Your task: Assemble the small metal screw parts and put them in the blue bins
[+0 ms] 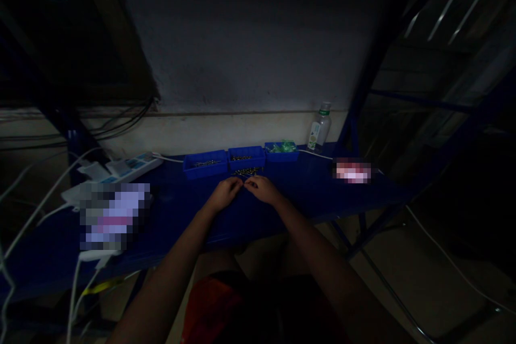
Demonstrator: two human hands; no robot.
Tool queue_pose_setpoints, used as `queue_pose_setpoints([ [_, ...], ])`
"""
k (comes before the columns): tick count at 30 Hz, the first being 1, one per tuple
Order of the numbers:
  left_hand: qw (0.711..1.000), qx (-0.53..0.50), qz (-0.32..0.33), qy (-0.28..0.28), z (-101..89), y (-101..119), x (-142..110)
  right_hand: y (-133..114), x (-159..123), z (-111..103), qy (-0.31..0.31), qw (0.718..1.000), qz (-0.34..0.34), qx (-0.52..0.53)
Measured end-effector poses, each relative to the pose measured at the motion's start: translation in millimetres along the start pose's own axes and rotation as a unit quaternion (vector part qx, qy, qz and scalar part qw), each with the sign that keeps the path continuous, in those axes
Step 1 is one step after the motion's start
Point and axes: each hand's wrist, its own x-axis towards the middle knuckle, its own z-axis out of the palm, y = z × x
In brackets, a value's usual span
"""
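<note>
My left hand (226,194) and my right hand (263,189) meet over the blue table, fingertips pinched close together. What lies between the fingers is too small and dark to make out. Just beyond the fingertips is a loose pile of small brass-coloured and silvery metal parts (249,171). Behind that pile stand three blue bins in a row. Thin metal pieces lie in the left bin (205,171), small metal parts in the middle bin (247,163), and green, clear-looking pieces in the right bin (282,157).
A clear plastic bottle (320,128) stands by the wall at the back right. On the left are a white power strip (135,166) with plugs and cables, and a blurred-out device (116,215). Another blurred pink item (353,171) lies at the right. Blue frame posts flank the table (310,193).
</note>
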Motion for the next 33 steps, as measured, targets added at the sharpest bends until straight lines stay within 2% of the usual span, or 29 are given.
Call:
queue_pose_setpoints([
  [5, 1.000, -0.013, 0.010, -0.002, -0.7, 1.6, 0.0, 0.1, 0.3, -0.3, 0.000, 1.000, 0.000, 0.014],
  [14, 1.000, -0.011, -0.018, 0.002, -3.0, 6.6, 0.0, 1.5, -0.4, 1.2, 0.017, 0.998, 0.041, 0.045],
  [24, 1.000, -0.022, -0.013, 0.010, -2.4, 4.7, -1.1, 4.8, 0.8, 3.2, 0.013, 0.999, 0.026, 0.041],
  [30, 0.998, -0.020, -0.036, 0.040, -1.9, 2.4, -1.4, 3.5, 0.5, 1.9, 0.024, 0.997, 0.048, 0.053],
  [33, 0.999, -0.023, -0.028, 0.019, -1.0, 0.4, -1.5, 3.0, 0.5, 1.5, 0.032, 0.997, 0.050, 0.053],
])
